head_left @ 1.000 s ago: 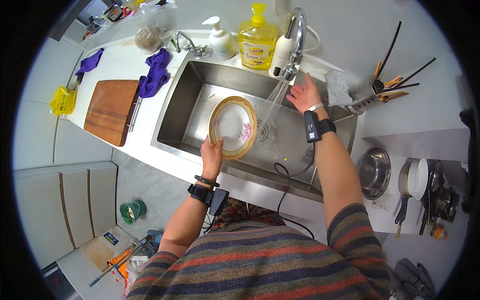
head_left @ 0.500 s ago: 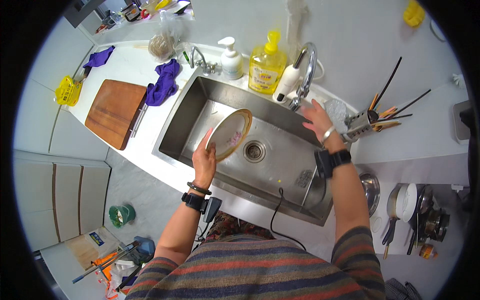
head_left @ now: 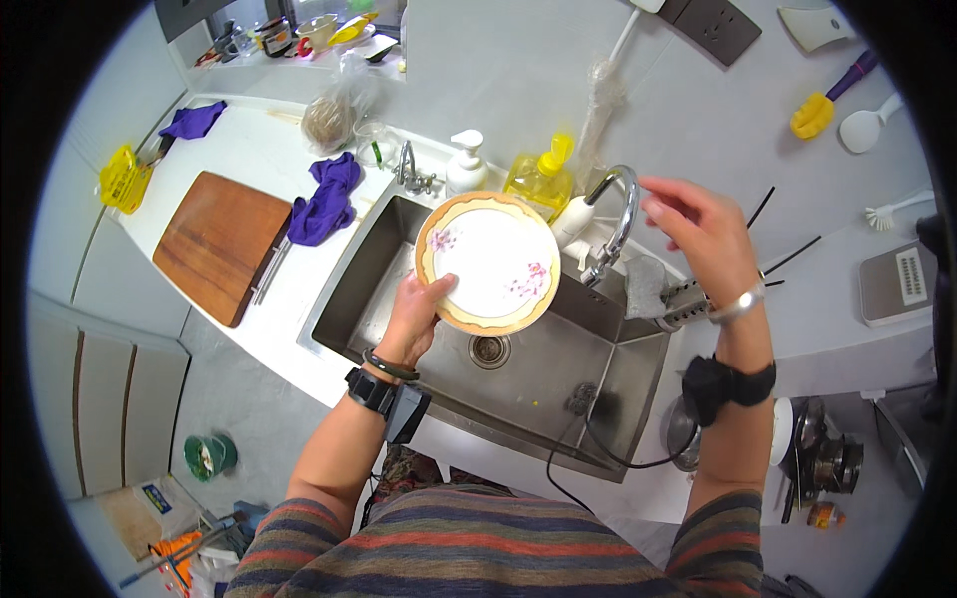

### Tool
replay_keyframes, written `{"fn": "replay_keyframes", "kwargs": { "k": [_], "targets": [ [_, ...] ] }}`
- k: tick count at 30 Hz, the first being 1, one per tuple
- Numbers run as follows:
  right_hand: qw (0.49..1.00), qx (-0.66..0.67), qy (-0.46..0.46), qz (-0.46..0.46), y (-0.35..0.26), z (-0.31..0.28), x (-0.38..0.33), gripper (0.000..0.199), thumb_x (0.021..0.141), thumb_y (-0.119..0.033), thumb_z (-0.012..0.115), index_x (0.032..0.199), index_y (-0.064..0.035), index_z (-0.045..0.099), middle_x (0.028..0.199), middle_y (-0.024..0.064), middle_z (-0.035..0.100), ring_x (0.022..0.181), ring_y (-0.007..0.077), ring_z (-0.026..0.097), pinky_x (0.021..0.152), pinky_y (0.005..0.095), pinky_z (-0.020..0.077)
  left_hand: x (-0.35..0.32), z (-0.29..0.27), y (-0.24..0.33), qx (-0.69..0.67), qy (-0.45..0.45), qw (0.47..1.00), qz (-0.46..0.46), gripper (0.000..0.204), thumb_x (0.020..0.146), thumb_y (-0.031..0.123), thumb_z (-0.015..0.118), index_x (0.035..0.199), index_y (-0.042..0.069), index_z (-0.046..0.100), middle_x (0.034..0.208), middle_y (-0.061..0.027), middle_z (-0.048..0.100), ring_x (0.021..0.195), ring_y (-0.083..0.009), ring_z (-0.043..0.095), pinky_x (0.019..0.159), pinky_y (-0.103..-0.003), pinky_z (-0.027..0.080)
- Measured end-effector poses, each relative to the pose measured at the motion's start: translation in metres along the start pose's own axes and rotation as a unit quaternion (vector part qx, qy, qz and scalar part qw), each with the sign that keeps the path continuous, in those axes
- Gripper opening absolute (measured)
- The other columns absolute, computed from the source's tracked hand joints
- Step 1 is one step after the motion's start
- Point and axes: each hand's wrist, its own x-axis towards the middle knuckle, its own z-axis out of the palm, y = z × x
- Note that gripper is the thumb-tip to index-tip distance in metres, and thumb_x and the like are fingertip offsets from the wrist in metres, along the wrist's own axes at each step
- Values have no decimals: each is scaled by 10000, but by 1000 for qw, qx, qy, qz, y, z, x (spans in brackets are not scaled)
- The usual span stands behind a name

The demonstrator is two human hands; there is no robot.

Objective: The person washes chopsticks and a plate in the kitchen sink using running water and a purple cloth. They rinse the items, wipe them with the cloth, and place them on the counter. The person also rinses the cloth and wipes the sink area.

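One plate (head_left: 488, 261) (white, tan rim, pink flowers) is held up over the steel sink (head_left: 558, 384), and only the left hand (head_left: 417, 317) is pinching its lower edge. The right hand (head_left: 703, 231) hangs open, holding nothing, near the one faucet (head_left: 615, 214). A wet rim could probably slip and drop. Two purple cloths (head_left: 324, 204), one cutting board (head_left: 219, 242).

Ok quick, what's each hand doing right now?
Left hand: closed on the rim of the flowered plate, held above the sink.
Right hand: open, holding nothing, raised near the faucet.
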Motion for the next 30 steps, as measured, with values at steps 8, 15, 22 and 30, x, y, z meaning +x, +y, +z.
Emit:
{"fn": "replay_keyframes", "kwargs": {
  "k": [8, 15, 22, 30],
  "targets": [
    [952, -293, -88, 27, 19, 51, 124, 347, 839, -199, 651, 1153, -51, 645, 806, 103, 673, 652, 174, 603, 603, 269, 482, 48, 23, 39, 21, -68, 997, 2, 330, 887, 31, 565, 1196, -66, 503, 1061, -119, 627, 887, -166, 635, 760, -281, 527],
    [938, -268, -105, 192, 53, 93, 182, 384, 857, -208, 655, 1162, 23, 622, 677, 49, 613, 505, 120, 510, 463, 268, 403, 67, 26, 46, 13, -115, 993, -11, 333, 885, 24, 564, 1204, -57, 516, 1106, -113, 619, 942, -166, 611, 809, -295, 505],
    [936, -165, -128, 283, 59, 93, 185, 340, 826, -289, 710, 1016, -7, 703, 696, 42, 643, 588, 117, 520, 600, 279, 444, 76, 24, 41, 2, -131, 991, -23, 339, 886, 9, 559, 1220, -35, 526, 1116, -86, 620, 978, -144, 582, 854, -294, 476],
    [944, -175, -112, 258, 57, 98, 182, 344, 824, -279, 706, 1041, -12, 696, 739, 61, 678, 641, 125, 595, 660, 279, 481, 73, 25, 40, -26, -144, 988, -43, 320, 880, 10, 560, 1195, -40, 542, 1090, -78, 625, 959, -141, 572, 861, -290, 458]
  ]
}}
